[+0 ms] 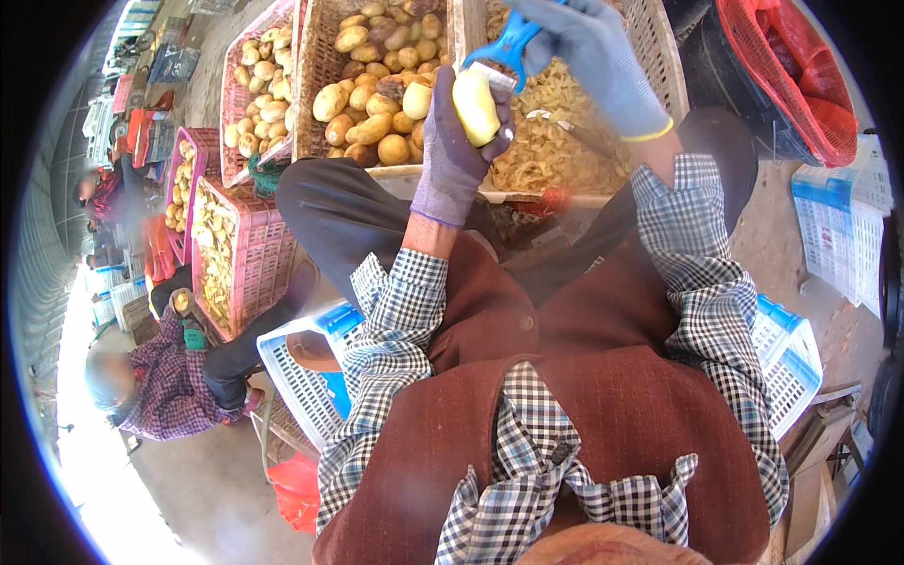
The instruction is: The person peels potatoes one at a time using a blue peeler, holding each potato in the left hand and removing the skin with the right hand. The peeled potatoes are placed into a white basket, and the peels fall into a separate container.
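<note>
My left hand [459, 148], in a purple-grey knit glove, holds a peeled pale-yellow potato [475, 106] upright over the rim between two crates. My right hand [583, 60], in a light blue-grey glove with a yellow cuff edge, grips a blue peeler [514, 44]. The peeler's metal blade touches or is very close to the potato's upper right side. Unpeeled potatoes [367, 106] fill the crate [302, 92] on the left. Beneath my right hand, potato peelings [551, 166] fill the other crate [674, 78], where a knife [586, 138] lies on top.
Pink crates [265, 247] of potatoes and peelings stand to the left, near a seated co-worker [169, 381]. A dark tub [713, 63] with a red mesh bag [812, 92] is at upper right. White-and-blue baskets [840, 226] stand at right and on both sides of my body.
</note>
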A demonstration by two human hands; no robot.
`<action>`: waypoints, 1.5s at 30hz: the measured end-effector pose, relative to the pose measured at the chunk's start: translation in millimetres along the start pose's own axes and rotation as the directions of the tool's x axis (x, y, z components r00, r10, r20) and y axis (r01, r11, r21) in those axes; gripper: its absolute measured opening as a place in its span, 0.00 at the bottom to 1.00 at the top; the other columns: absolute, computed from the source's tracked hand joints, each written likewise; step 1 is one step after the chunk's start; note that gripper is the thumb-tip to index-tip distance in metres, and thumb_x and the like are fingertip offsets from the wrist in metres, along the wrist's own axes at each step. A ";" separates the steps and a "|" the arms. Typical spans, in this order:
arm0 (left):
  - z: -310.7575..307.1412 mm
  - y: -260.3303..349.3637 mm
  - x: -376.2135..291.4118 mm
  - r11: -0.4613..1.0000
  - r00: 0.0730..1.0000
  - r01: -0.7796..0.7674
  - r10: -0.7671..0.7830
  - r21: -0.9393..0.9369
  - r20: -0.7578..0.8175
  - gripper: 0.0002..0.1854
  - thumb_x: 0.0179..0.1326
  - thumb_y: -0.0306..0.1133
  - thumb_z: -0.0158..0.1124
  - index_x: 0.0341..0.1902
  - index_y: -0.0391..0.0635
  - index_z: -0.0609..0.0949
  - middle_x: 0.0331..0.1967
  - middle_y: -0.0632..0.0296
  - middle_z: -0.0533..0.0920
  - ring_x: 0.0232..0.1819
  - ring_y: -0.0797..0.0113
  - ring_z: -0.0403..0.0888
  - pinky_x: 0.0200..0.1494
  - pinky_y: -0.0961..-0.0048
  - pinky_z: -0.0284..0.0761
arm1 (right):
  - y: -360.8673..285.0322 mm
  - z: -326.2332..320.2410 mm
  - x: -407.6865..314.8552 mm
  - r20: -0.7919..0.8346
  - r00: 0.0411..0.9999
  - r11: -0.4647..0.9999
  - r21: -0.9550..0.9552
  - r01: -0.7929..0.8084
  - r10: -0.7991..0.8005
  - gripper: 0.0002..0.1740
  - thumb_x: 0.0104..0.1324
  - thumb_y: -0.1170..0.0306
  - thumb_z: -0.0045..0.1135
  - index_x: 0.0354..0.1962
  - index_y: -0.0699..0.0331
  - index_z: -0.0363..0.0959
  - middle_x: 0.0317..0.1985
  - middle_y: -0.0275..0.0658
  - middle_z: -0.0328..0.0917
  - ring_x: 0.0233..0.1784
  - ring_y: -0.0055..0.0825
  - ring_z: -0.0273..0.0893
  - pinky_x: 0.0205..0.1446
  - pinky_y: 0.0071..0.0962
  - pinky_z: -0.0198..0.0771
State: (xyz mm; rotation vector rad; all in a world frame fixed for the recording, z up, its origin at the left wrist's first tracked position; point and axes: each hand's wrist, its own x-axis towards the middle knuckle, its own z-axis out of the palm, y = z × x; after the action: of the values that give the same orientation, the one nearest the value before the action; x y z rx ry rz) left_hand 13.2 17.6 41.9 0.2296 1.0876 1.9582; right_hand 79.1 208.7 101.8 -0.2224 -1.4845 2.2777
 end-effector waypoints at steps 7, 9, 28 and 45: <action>-21.3 -19.7 11.3 0.997 0.993 0.002 -0.011 -0.076 -0.118 0.35 0.75 0.65 0.45 0.49 0.39 0.78 0.29 0.57 0.82 0.25 0.64 0.81 0.17 0.73 0.72 | 10.1 -29.5 4.4 -0.022 0.987 0.982 -0.107 0.154 -0.158 0.11 0.72 0.66 0.64 0.43 0.67 0.81 0.26 0.33 0.80 0.24 0.19 0.79 0.29 0.21 0.73; -19.7 -23.7 12.7 0.999 0.971 -0.035 0.032 -0.009 -0.236 0.33 0.75 0.64 0.48 0.52 0.41 0.78 0.34 0.57 0.83 0.32 0.63 0.84 0.25 0.69 0.79 | 10.5 -23.7 3.0 -0.062 0.986 0.981 -0.127 0.146 -0.155 0.11 0.71 0.67 0.66 0.43 0.67 0.82 0.27 0.33 0.80 0.20 0.18 0.78 0.22 0.19 0.69; -51.9 -67.9 63.2 0.830 0.978 -0.191 0.209 0.524 0.025 0.22 0.75 0.48 0.59 0.63 0.47 0.75 0.40 0.57 0.83 0.43 0.61 0.87 0.40 0.65 0.88 | -31.2 -48.0 -4.3 -0.236 0.953 0.941 -0.320 0.109 -0.190 0.08 0.70 0.66 0.67 0.41 0.62 0.81 0.25 0.27 0.78 0.20 0.10 0.72 0.23 0.15 0.65; -25.5 -40.7 79.3 0.980 0.976 0.161 -0.176 -0.118 -0.127 0.25 0.74 0.51 0.59 0.63 0.45 0.74 0.46 0.50 0.85 0.43 0.52 0.87 0.37 0.59 0.86 | -28.1 -54.6 -7.9 -0.186 0.922 0.798 -0.575 0.178 -0.340 0.14 0.67 0.62 0.67 0.40 0.64 0.79 0.25 0.36 0.78 0.26 0.16 0.75 0.31 0.26 0.72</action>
State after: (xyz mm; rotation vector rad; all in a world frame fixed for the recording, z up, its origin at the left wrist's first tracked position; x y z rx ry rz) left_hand -24.4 72.2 -22.9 -0.0557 1.0494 1.8939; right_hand 112.4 260.9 103.5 -0.4531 -1.8445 1.4815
